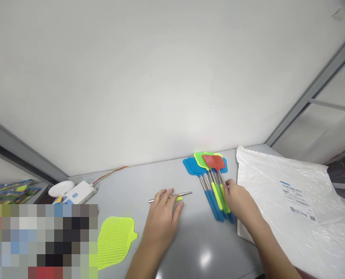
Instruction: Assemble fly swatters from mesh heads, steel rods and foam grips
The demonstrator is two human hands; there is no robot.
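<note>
My left hand [162,215] lies palm down with its fingers apart over a telescopic metal rod [185,193], which pokes out on both sides of the fingers. Part of a yellow-green handle [179,198] shows beneath them. To its left rests a loose yellow-green fly swatter head [117,238] with a short socket. My right hand [238,199] is closed at the right side of a pile of fly swatters, on the handle of the red fly swatter [214,161]; its fingertips are partly hidden. Blue swatters [191,166] and green swatters [200,159] lie fanned beside and under it.
A white plastic mailing bag [285,201] with a printed label covers the table's right side. On the left are a white box-like device [79,192] with wires and a white oval object [61,188]. A pale wall [161,97] rises behind the grey table [149,174].
</note>
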